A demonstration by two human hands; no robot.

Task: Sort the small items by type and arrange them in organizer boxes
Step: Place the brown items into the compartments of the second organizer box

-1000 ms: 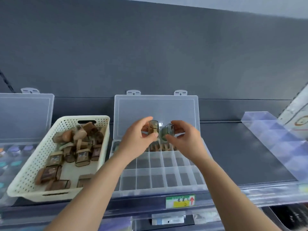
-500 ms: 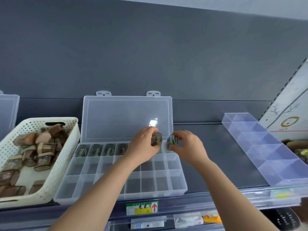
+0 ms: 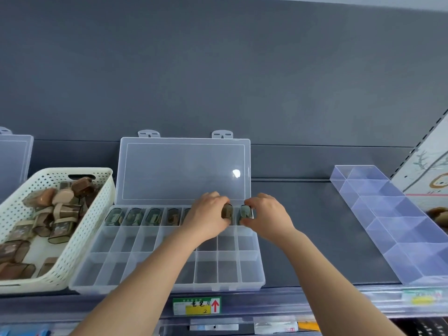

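**A:** What changed at the organizer box [image 3: 167, 286]?

**B:** 1 second ago both hands were up in front of its open lid [image 3: 184, 170]. Now they're down at the far row's right end.

**A:** And the basket [image 3: 83, 235]?

**B:** On the left, with plenty of loose pieces [image 3: 63, 210] unsorted.

**A:** The hands?

**B:** The left hand [image 3: 208, 218] pinches a brownish case [image 3: 227, 210]. The right hand [image 3: 266, 218] pinches a greenish case [image 3: 246, 211] just beside it. Whether they're seated, I can't tell. At least 4 filled cells [image 3: 134, 216] sit to the left, so that row is probably nearly full.

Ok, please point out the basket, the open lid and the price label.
basket [image 3: 95, 223], head view, right wall.
lid [image 3: 184, 170], head view, middle of panel.
label [image 3: 196, 305], head view, centre.
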